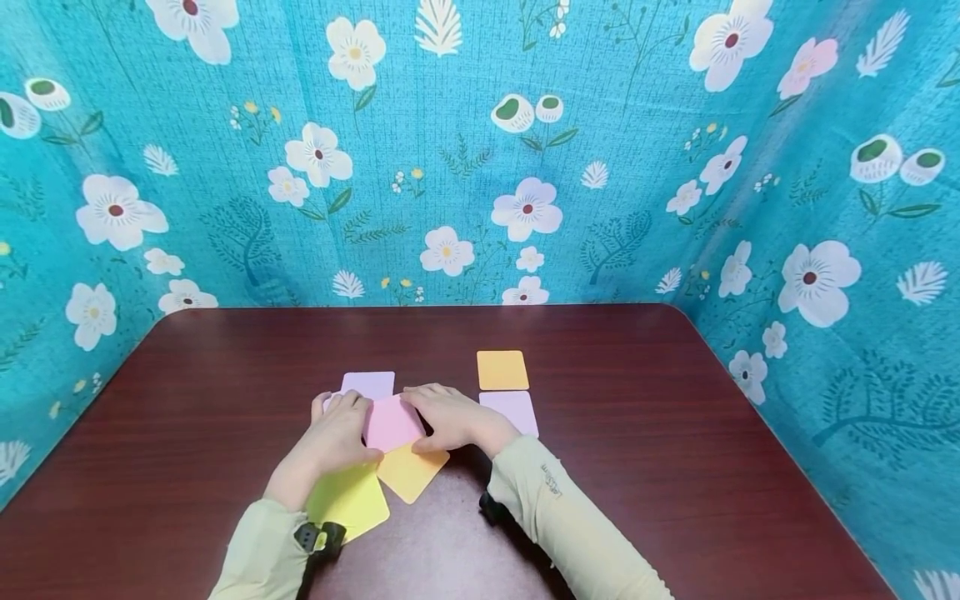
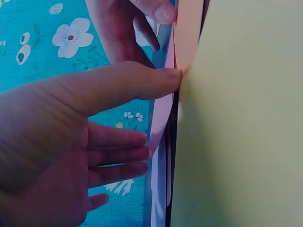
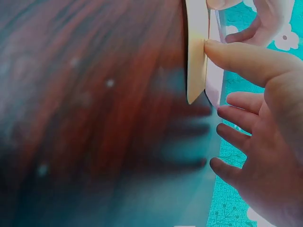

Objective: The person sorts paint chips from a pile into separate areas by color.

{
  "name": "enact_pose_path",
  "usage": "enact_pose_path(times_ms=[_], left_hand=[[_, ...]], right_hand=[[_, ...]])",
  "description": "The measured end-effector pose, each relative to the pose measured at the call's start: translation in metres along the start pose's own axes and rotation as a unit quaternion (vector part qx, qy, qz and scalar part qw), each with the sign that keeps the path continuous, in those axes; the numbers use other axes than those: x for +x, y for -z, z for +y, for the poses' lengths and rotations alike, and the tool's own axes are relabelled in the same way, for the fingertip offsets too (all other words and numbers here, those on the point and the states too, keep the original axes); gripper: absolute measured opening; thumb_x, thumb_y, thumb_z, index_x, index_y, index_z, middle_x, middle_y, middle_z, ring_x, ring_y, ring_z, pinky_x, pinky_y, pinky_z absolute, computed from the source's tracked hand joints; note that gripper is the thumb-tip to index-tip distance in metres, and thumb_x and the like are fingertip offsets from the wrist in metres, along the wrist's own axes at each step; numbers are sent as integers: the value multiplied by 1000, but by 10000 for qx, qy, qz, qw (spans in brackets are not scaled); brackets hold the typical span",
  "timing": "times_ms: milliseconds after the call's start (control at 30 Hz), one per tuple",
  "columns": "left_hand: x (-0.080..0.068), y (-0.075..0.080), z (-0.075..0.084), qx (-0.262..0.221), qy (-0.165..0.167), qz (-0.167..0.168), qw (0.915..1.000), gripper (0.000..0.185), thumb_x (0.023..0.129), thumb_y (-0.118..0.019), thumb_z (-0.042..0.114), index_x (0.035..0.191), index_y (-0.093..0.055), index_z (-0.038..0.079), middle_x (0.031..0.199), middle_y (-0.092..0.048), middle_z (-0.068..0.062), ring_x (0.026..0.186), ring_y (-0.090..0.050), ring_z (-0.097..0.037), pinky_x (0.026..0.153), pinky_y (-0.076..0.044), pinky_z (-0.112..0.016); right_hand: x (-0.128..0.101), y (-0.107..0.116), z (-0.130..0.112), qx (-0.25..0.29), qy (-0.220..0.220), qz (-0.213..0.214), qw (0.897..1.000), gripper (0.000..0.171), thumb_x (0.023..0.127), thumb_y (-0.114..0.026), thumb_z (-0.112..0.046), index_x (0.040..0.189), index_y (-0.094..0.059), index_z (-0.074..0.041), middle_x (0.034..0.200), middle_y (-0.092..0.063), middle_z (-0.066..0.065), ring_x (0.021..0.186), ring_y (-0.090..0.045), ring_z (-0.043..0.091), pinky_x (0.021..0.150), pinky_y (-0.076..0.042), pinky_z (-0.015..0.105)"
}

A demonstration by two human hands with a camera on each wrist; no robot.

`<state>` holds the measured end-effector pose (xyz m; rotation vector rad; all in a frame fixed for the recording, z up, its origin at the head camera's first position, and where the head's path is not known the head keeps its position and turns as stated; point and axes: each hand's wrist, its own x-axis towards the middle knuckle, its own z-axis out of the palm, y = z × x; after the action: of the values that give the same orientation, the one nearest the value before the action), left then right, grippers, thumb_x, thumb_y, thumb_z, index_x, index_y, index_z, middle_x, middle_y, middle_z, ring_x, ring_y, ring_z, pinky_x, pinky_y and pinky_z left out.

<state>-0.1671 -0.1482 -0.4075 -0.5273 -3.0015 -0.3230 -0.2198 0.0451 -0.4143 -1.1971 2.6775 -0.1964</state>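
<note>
A pink square card [image 1: 390, 423] lies in the middle of a dark wooden table [image 1: 675, 467]. My left hand [image 1: 339, 425] rests flat on its left side and my right hand [image 1: 444, 417] on its right side, fingers straight. Under the pink card's near corner sits an orange card [image 1: 411, 475], and a yellow card [image 1: 351, 500] lies beneath my left wrist. In the left wrist view, my left thumb [image 2: 142, 80] touches where the orange card [image 2: 189, 33] meets the yellow card [image 2: 241, 142]. My right thumb [image 3: 236, 59] presses the orange card [image 3: 195, 52] in the right wrist view.
A lavender card [image 1: 367, 383] peeks out behind my hands. Another orange card [image 1: 502, 369] and a second lavender card [image 1: 512, 410] lie to the right. A teal floral curtain [image 1: 480, 167] closes in the table at the back and on both sides.
</note>
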Motion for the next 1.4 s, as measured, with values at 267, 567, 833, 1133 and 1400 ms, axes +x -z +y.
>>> enact_pose_path(times_ms=[267,567,833,1133,1400], left_hand=[[2,0,2,-113,-147,93,9998,58,56,-79,35,99,-58,1,100,-55,-9,97,-50,-27,94,-20,-57],[4,-1,5,-325,-296,72,9990,55,57,-77,31,100,-59,2,103,-56,-9,99,-51,-25,96,-19,-58],[5,-3,13,-538,-314,-128,9980,58,60,-76,31,108,-59,2,109,-56,-7,105,-49,-23,97,-20,-57],[5,-3,19,-702,-514,-147,9961,61,64,-75,31,115,-56,2,114,-53,-8,109,-47,-23,98,-19,-52],[10,-6,25,-593,-639,-244,9959,62,64,-74,31,116,-56,3,112,-54,-6,109,-48,-23,99,-22,-50]], right_hand=[[-6,4,0,-72,-49,125,9999,72,79,-67,-39,138,-35,-11,140,-39,2,130,-32,19,107,-25,35],[-17,7,0,-171,-108,205,9996,73,76,-70,-39,135,-38,-11,136,-43,1,128,-35,19,106,-26,37],[-29,3,6,-134,-206,216,9995,71,75,-70,-43,133,-43,-12,133,-45,1,125,-37,19,106,-26,35],[-44,5,16,4,-171,432,9989,68,75,-70,-43,130,-46,-11,131,-45,2,123,-38,20,104,-29,35],[-57,6,24,202,-155,522,9983,64,74,-71,-39,126,-49,-9,128,-47,4,119,-41,19,103,-31,35]])
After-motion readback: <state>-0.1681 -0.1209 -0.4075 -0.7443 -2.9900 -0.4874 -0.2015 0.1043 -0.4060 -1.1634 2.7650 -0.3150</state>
